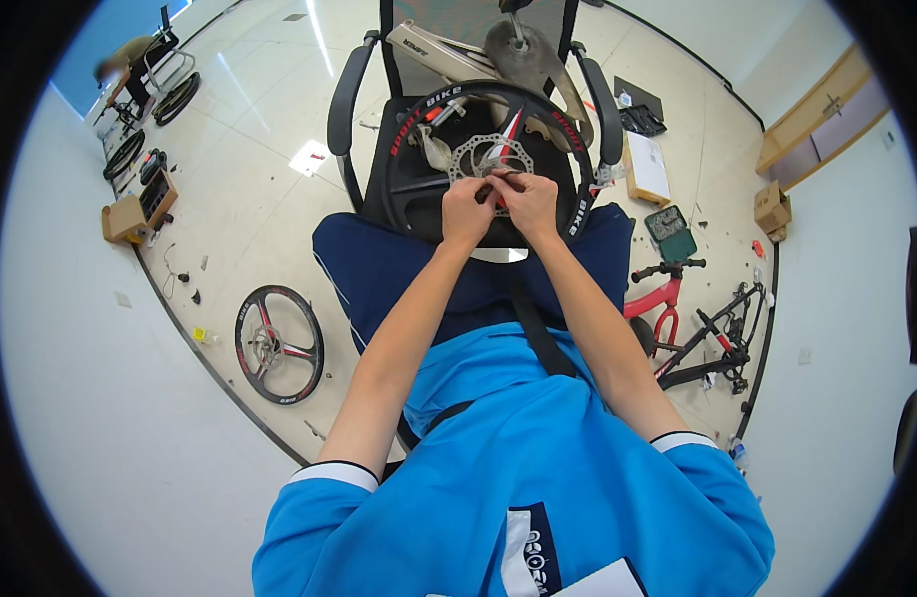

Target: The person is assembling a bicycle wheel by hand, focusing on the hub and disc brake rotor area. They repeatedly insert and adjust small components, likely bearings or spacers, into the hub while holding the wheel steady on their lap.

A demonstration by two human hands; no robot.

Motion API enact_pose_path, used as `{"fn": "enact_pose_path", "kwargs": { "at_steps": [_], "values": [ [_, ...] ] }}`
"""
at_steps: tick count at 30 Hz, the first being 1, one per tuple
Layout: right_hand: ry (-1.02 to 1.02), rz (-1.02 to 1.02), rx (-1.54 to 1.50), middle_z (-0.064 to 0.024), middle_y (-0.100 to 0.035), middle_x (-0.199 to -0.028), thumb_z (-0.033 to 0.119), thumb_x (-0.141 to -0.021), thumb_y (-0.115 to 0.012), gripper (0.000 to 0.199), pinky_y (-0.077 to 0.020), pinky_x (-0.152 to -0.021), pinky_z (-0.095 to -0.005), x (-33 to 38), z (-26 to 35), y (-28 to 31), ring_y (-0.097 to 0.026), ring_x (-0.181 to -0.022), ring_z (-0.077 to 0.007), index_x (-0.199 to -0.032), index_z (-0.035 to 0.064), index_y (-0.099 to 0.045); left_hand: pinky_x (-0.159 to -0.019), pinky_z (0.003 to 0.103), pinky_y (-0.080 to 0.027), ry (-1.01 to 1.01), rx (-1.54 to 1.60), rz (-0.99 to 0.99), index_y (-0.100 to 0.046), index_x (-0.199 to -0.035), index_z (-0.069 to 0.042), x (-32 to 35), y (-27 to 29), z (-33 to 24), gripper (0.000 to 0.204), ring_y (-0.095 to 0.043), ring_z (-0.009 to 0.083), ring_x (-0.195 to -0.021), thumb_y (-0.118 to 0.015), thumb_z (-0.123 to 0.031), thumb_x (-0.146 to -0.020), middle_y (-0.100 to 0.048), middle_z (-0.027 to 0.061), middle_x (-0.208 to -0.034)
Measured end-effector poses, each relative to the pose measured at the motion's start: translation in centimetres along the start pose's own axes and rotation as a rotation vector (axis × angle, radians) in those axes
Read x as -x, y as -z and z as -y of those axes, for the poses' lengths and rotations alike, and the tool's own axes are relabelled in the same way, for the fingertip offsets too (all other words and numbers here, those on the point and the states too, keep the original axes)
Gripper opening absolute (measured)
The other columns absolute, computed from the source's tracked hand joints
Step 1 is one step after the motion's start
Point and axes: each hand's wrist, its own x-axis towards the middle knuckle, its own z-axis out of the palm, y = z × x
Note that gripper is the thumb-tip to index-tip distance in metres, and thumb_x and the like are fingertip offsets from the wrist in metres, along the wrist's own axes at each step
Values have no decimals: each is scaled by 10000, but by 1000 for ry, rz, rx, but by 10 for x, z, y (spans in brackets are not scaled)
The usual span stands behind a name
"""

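Observation:
A black three-spoke bicycle wheel [576, 149] rests on the black office chair in front of my knees. A silver brake disc [525, 161] sits around the wheel's hub. My left hand [466, 211] and my right hand [531, 206] meet over the near part of the disc. The fingertips of both are pinched together, and whatever they hold is too small to make out. Behind the wheel, a cream frame part [433, 52] leans across the chair. A clear plastic bag [435, 151] shows through the wheel's opening.
Chair armrests [351, 90] flank the wheel. Another three-spoke wheel [317, 353] lies on the left floor. To the right are a green tool case [677, 245], a red bike frame [664, 298], a black frame [692, 371] and a white box [647, 167]. A person [138, 55] is far left.

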Motion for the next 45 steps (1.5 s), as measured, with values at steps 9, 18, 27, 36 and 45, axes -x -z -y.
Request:
{"fn": "enact_pose_path", "kwargs": {
  "at_steps": [9,18,27,36,45],
  "values": [
    [-28,-57,-175,-87,-730,-844,79,-839,-726,160,-528,-638,-222,2,-14,-8,-659,-708,-91,-918,-59,-724,-619,404,-490,-86,-42,46,-677,-863,4,-3,-5,9,113,-630,339,-696,-674,-93,-804,-642,175,-758],
    [-156,2,-10,-86,-722,-752,118,-790,-758,185,-527,-643,-251,2,-9,-1,-681,-698,-120,-911,-20,-735,-624,337,-517,152,79,-12,-685,-859,5,-1,0,-9,103,-672,289,-682,-682,-48,-771,-667,161,-752],
    [-66,24,-147,-134,-739,-890,109,-847,-679,179,-530,-725,-256,1,-7,-4,-709,-800,-153,-967,-13,-733,-657,398,-505,137,56,135,-686,-861,2,-2,-2,-2,89,-641,349,-719,-631,-43,-808,-658,185,-794],
    [33,-41,-33,-152,-734,-908,120,-834,-688,202,-526,-761,-264,0,-9,-12,-711,-835,-161,-959,-35,-726,-664,400,-510,193,92,-11,-690,-908,18,-1,-3,-11,134,-642,357,-732,-644,-75,-824,-666,180,-824],
    [102,-37,-30,-96,-719,-841,123,-813,-745,204,-503,-673,-243,2,-17,-7,-654,-726,-114,-952,-25,-725,-699,424,-504,66,39,94,-681,-907,10,-2,1,2,124,-639,366,-787,-617,-51,-820,-660,190,-840]
  ]
}}
